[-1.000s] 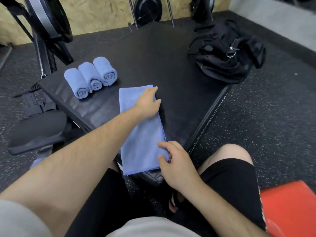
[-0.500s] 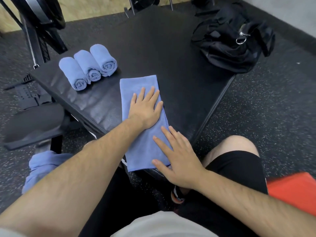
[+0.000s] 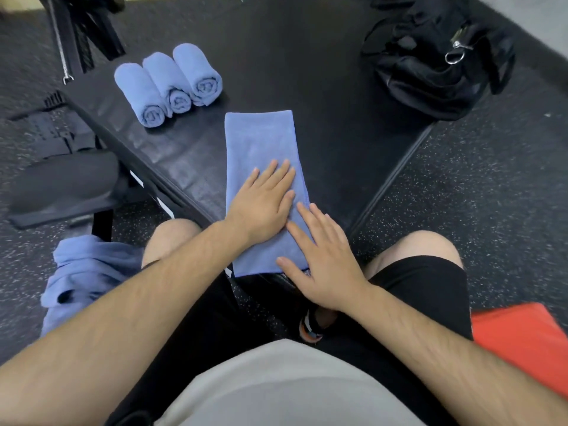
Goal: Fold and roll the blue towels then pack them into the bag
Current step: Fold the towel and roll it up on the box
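Observation:
A blue towel (image 3: 261, 142), folded into a long narrow strip, lies on the black padded platform (image 3: 322, 87) with its near end at the platform's corner. My left hand (image 3: 264, 201) presses flat on the strip's middle, fingers straight. Beside it, my right hand (image 3: 319, 256) lies flat on the strip's near right corner. Three rolled blue towels (image 3: 172, 84) sit side by side at the platform's left. The black bag (image 3: 430, 66) rests at the platform's far right corner. Loose blue towels (image 3: 83, 278) are heaped on the floor by my left knee.
A black padded bench seat (image 3: 64, 186) and gym machine frame (image 3: 80, 35) stand to the left. A red pad (image 3: 528, 345) lies at the lower right. Speckled rubber floor (image 3: 491, 186) surrounds the platform.
My left hand slid along the strip toward me, from the far end to the middle, going flat. My right hand opened from gripping the near corner and now lies flat.

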